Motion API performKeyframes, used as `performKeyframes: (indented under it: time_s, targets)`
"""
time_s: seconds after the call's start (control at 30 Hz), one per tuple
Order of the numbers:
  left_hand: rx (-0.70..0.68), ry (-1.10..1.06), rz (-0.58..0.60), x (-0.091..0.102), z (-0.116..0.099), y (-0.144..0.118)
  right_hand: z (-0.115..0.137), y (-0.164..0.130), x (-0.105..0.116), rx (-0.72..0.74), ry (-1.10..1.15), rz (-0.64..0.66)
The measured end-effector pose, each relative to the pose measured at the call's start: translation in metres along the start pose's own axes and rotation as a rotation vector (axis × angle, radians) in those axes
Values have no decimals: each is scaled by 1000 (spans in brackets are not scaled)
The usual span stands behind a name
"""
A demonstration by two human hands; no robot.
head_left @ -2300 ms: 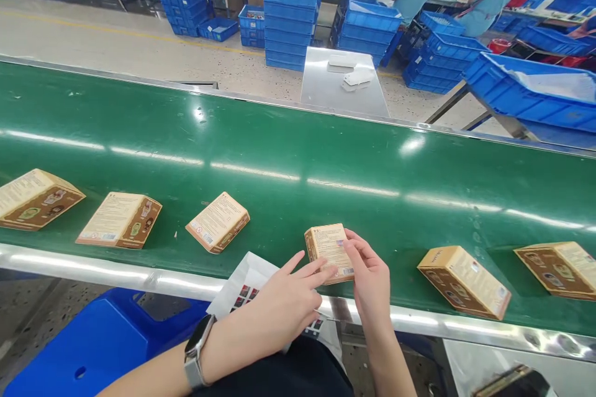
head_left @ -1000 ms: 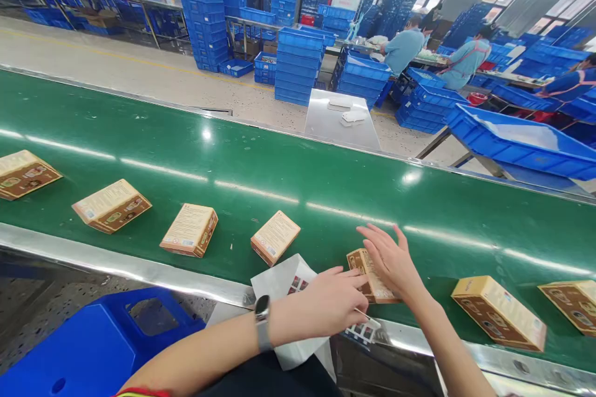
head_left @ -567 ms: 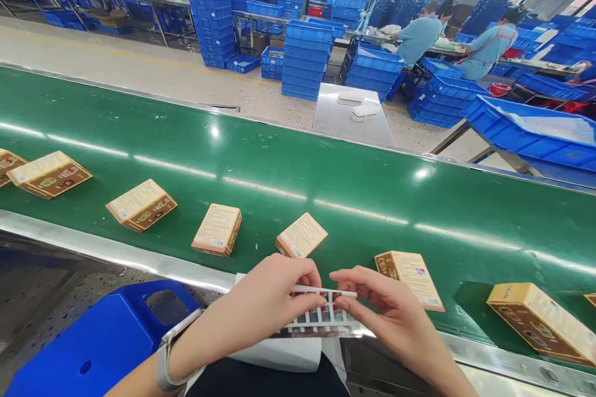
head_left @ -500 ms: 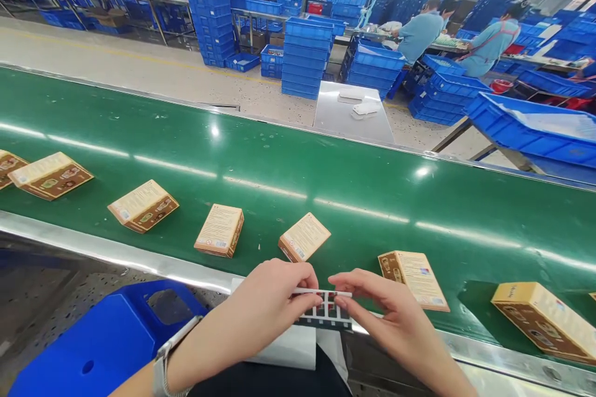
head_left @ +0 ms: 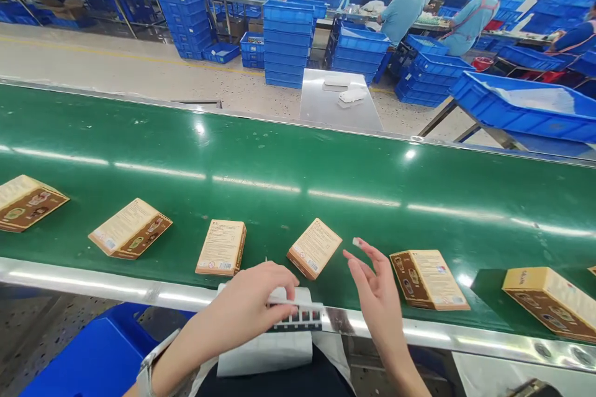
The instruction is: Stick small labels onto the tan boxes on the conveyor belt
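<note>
Sticker sheet (head_left: pixel 298 316): a strip of small dark and red labels, lying over the metal front rail (head_left: pixel 93 282) of the belt, just under the left fingers.
Far-left box (head_left: pixel 28 201): tan and brown carton lying flat on the green conveyor belt (head_left: pixel 279 155).
Second box (head_left: pixel 130 237): flat on the belt, printed face up, well apart from the first.
Third box (head_left: pixel 221 247): flat, near the front rail, just beyond the left hand.
Left hand (head_left: pixel 249 307): fingers curled down and pinched on the sticker sheet's upper edge; white paper (head_left: pixel 265 353) lies beneath it.
Fourth box (head_left: pixel 315 247): turned at an angle, between the two hands.
Right hand (head_left: pixel 375 288): lifted above the belt edge, fingers spread, with a small sticker (head_left: pixel 356 241) on a raised fingertip.
Fifth box (head_left: pixel 428 279): flat, just beside the right hand, not touched.
Sixth box (head_left: pixel 549 302): further right, near the rail.
</note>
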State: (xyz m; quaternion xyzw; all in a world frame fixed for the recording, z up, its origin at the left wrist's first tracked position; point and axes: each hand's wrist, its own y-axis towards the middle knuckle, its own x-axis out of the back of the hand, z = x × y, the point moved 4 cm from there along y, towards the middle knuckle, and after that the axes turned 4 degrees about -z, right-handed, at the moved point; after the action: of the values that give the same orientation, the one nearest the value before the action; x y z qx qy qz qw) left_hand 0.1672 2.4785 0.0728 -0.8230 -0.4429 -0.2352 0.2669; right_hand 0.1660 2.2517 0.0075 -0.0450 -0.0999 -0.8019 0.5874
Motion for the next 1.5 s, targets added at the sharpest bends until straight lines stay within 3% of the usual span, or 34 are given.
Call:
performKeyframes:
  time_s: [0.07, 0.17, 0.33, 0.47, 0.77, 0.93, 1.13, 1.23, 1.33, 1.4, 1.5]
  targets:
    - [-174, 39, 56, -9, 0, 1, -19, 13, -12, -142, 165, -6]
    - [-312, 155, 53, -27, 2, 7, -28, 34, -29, -205, 356, 30]
    - [-347, 318, -25, -49, -1, 22, -32, 50, -37, -371, 362, -9]
    - [-346, 378, -26, -56, -13, 28, -33, 49, -34, -396, 312, -50]
    - [-402, 460, 32, -62, -31, 39, -31, 57, -11, -320, 196, -20]
    - [-447, 440, 1, -69, -33, 43, -27, 60, 0, -260, 2, -20]
    - [-503, 421, -41, -75, -42, 46, -22, 70, 5, -130, -180, -162]
    - [-522, 305, 7, -72, -54, 41, -20, 80, 14, -108, -286, -196]
    - [-437, 123, 81, -57, -62, 27, 8, 78, 30, -20, -356, -202]
    - [-315, 23, 83, -40, -62, 16, 40, 67, 36, 63, -274, -69]
    - [-94, -91, 57, -14, -55, 3, 84, 34, 21, 76, -106, 562]
